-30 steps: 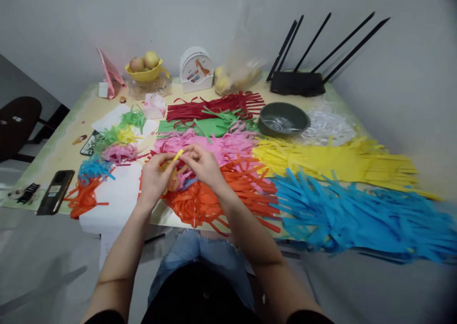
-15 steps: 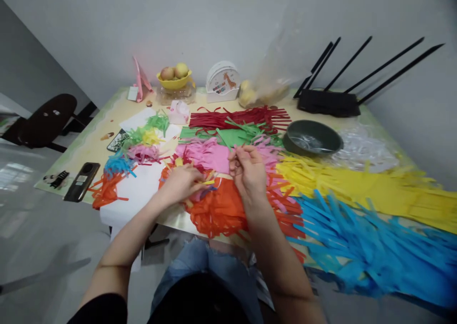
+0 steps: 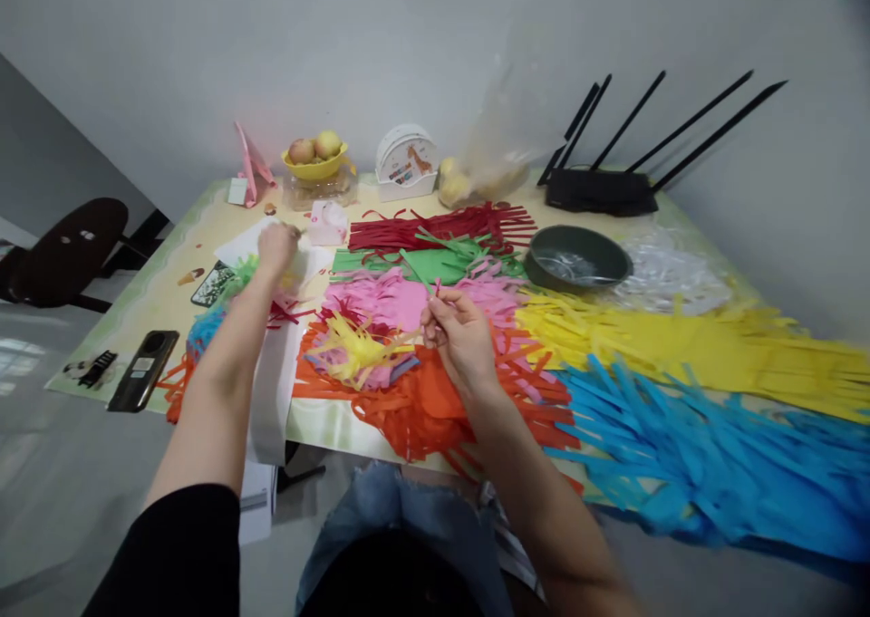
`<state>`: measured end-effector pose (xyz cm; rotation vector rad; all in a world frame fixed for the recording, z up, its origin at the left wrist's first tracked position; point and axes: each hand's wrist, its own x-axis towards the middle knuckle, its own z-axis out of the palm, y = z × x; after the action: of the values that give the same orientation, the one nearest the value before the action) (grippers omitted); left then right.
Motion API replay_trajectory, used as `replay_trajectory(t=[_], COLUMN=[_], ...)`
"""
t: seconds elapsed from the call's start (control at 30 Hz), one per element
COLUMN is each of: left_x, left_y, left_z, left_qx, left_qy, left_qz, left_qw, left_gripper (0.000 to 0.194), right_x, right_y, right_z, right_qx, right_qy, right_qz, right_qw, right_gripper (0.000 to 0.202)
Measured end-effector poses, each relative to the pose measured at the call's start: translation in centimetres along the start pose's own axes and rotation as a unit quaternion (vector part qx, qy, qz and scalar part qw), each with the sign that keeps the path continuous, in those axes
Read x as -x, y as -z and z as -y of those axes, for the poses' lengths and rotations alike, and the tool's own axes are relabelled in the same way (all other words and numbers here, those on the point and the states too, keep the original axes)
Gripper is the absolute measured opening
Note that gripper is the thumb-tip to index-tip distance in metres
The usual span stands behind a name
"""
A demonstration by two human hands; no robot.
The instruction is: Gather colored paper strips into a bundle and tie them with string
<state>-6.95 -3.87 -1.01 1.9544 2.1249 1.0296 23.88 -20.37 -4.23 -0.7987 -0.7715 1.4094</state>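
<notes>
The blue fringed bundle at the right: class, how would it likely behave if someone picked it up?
The blue fringed bundle would probably flop, since its strips lie bent and crumpled. It is likely light for its size, as the strips look thin and papery. They might also tangle, because many cross one another.

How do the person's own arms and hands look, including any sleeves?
The left arm has a black sleeve above the elbow; on the right arm no sleeve shows. The left hand and right hand are ungloved, their wrists bare.
</notes>
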Motion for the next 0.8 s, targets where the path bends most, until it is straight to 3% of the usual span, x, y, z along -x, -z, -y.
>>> replay_trajectory(t=[0.07,0.13,0.2,0.23,0.3,0.4,0.47,0.8], left_x=[-1.6,-1.7,0.6,2.5,7.2,13.7,16.2,19.1], left_y=[1.7,3.6,5.2,5.8,6.4,6.1,5.6,4.2], left_z=[-1.0,-2.9,-5.4,-6.8,-9.4,-11.9,-12.6,-13.9], left_qx=[0.02,0.071,0.166,0.207,0.277,0.335,0.372,0.436], left_qy=[0.006,-0.013,-0.059,-0.079,-0.078,-0.054,-0.028,0.025], left_qz=[-0.057,-0.109,-0.111,-0.075,-0.003,0.039,0.049,0.071], left_qw=[0.998,0.991,0.978,0.972,0.958,0.94,0.927,0.897], left_gripper=[0.014,0.009,0.013,0.024,0.024,0.027,0.026,0.034], right_x=[-0.3,-0.6,-0.6,-0.5,0.1,1.6,2.6,4.1], right_y=[0.1,0.2,0.0,-0.1,-0.6,-1.8,-2.6,-3.4], right_z=[0.2,0.3,0.7,0.9,1.6,2.7,3.2,3.4], right_qx=[0.01,0.031,0.069,0.095,0.156,0.24,0.274,0.331], right_qy=[0.006,0.014,0.033,0.051,0.097,0.154,0.172,0.18], right_qz=[-0.006,-0.005,0.005,0.011,0.022,0.038,0.057,0.087], right_qw=[1.0,0.999,0.997,0.994,0.983,0.958,0.944,0.922], right_gripper=[0.039,0.037,0.034,0.031,0.026,0.021,0.02,0.022])
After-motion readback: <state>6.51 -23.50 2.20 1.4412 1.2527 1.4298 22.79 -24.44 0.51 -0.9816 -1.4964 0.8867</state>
